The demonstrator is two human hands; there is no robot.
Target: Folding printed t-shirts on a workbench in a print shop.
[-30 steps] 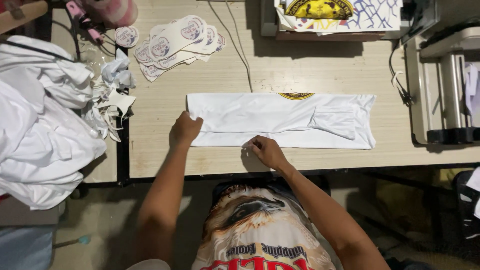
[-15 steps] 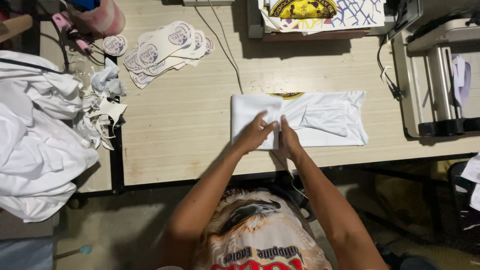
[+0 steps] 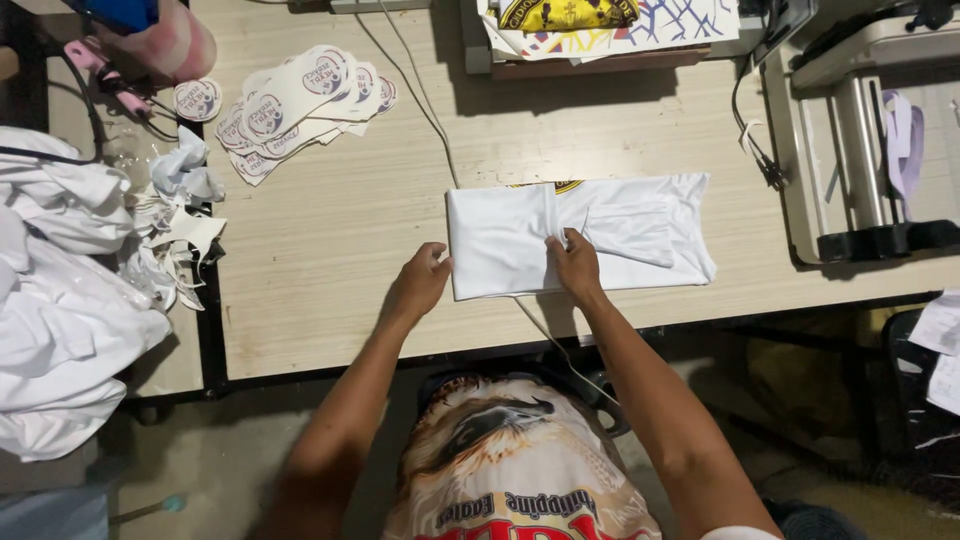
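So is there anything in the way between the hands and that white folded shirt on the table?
Nothing visible. The left hand touches the left edge of the white folded shirt, and the right hand rests directly on it, near the fold.

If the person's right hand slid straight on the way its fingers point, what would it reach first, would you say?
The right hand already rests on the folded white shirt, fingers pointing away from the person. Going on, it would likely cross the shirt's far edge, then bare table.
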